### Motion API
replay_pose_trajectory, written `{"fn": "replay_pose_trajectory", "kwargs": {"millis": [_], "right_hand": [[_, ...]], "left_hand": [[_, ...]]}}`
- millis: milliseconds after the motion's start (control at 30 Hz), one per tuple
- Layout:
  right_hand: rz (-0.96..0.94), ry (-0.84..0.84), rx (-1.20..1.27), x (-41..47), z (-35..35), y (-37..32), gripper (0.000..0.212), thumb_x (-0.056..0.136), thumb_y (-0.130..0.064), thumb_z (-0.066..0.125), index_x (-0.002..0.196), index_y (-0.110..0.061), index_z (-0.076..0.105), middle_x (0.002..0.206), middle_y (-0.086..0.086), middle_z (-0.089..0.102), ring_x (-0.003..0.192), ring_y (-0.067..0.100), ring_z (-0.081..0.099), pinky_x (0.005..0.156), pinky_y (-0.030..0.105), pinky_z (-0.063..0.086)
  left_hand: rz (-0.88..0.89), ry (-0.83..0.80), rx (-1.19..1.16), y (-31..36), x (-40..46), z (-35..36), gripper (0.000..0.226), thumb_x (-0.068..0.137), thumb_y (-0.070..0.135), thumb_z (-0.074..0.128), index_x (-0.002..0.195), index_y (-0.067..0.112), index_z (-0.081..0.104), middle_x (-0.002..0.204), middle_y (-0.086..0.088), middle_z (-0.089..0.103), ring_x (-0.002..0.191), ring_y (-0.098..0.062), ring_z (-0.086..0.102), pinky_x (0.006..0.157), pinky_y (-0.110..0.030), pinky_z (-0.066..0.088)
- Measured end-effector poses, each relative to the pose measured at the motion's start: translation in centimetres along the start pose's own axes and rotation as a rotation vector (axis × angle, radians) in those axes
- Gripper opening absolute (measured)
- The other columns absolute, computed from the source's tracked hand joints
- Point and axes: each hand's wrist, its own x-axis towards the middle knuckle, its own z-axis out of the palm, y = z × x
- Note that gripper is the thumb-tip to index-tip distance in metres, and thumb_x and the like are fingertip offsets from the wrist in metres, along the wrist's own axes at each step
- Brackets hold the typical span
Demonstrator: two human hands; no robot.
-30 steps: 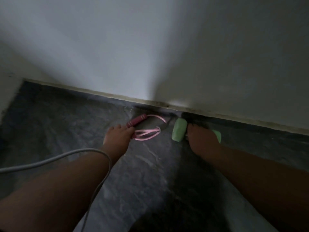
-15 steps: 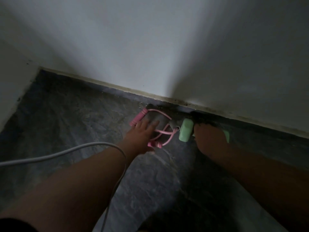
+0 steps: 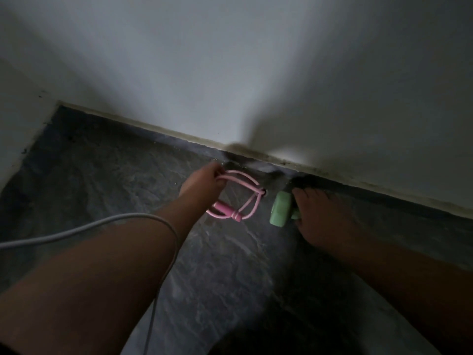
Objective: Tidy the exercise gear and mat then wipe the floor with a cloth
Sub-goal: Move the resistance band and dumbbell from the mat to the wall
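Note:
A pink skipping rope (image 3: pixel 236 198) lies coiled on the dark floor by the wall, one pink handle showing near its front. My left hand (image 3: pixel 204 181) is closed around the rope's loops at their left side. To the right sits a light green dumbbell (image 3: pixel 280 208). Over its bar rests my right hand (image 3: pixel 322 216), fingers wrapped around it, hiding the dumbbell's far end.
A white wall (image 3: pixel 256 73) with a pale skirting (image 3: pixel 179 135) runs along the back, and another wall (image 3: pixel 18 129) closes the left side. The floor (image 3: pixel 102 180) is dark grey with marbling. A white cable (image 3: pixel 84 226) hangs across my left forearm.
My left hand moved from flat over the rope to its far left side and closed on the loops. The rope has shifted, one handle now near the front. The right hand stays on the dumbbell.

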Motion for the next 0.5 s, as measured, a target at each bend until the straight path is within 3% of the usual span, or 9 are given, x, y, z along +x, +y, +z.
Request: {"fn": "replay_pose_trajectory", "kwargs": {"millis": [100, 200, 267, 367, 500], "right_hand": [[-0.005, 0.094, 0.057, -0.3, 0.5, -0.2, 0.063, 0.087, -0.023, 0.058, 0.146, -0.008, 0.041, 0.139, 0.015, 0.051, 0.123, 0.036, 0.051, 0.102, 0.048, 0.041], [-0.045, 0.174, 0.124, -0.3, 1.0, -0.6, 0.065, 0.076, -0.019, 0.052, 0.138, 0.001, 0.050, 0.132, 0.023, 0.057, 0.116, 0.043, 0.057, 0.097, 0.054, 0.047], [-0.091, 0.189, 0.135, -0.2, 0.8, -1.2, 0.065, 0.074, -0.022, 0.045, 0.134, 0.001, 0.054, 0.128, 0.023, 0.060, 0.112, 0.043, 0.060, 0.094, 0.055, 0.049], [-0.136, 0.157, 0.141, 0.0, 0.3, -1.6, 0.071, 0.069, -0.025, 0.049, 0.137, -0.003, 0.051, 0.132, 0.020, 0.057, 0.120, 0.041, 0.055, 0.099, 0.052, 0.045], [-0.108, 0.136, 0.166, -0.2, -1.4, -1.5, 0.072, 0.071, -0.030, 0.043, 0.138, -0.005, 0.049, 0.135, 0.018, 0.055, 0.124, 0.038, 0.052, 0.102, 0.049, 0.043]], "left_hand": [[-0.003, 0.058, -0.118, 1.6, 1.1, -0.3, 0.024, 0.085, 0.010, 0.067, 0.104, 0.027, 0.064, 0.098, 0.004, 0.066, 0.088, -0.014, 0.064, 0.080, -0.033, 0.053], [0.008, -0.133, 0.192, 1.1, 0.9, 0.7, 0.057, 0.071, 0.021, 0.082, 0.124, 0.023, 0.060, 0.127, -0.006, 0.058, 0.120, -0.029, 0.050, 0.104, -0.043, 0.041], [0.045, -0.260, 0.347, 0.5, 0.2, 1.4, 0.089, 0.066, 0.031, 0.087, 0.143, 0.025, 0.043, 0.149, -0.008, 0.042, 0.138, -0.034, 0.031, 0.113, -0.050, 0.028], [0.042, -0.290, 0.391, -0.1, 0.0, 1.4, 0.118, 0.057, 0.035, 0.092, 0.151, 0.037, 0.022, 0.163, -0.006, 0.008, 0.148, -0.038, 0.002, 0.112, -0.064, 0.021], [-0.012, -0.195, 0.249, 1.4, -1.1, -0.3, 0.124, 0.052, 0.028, 0.094, 0.149, 0.045, 0.020, 0.164, 0.000, 0.000, 0.149, -0.037, 0.001, 0.110, -0.068, 0.022]]}}
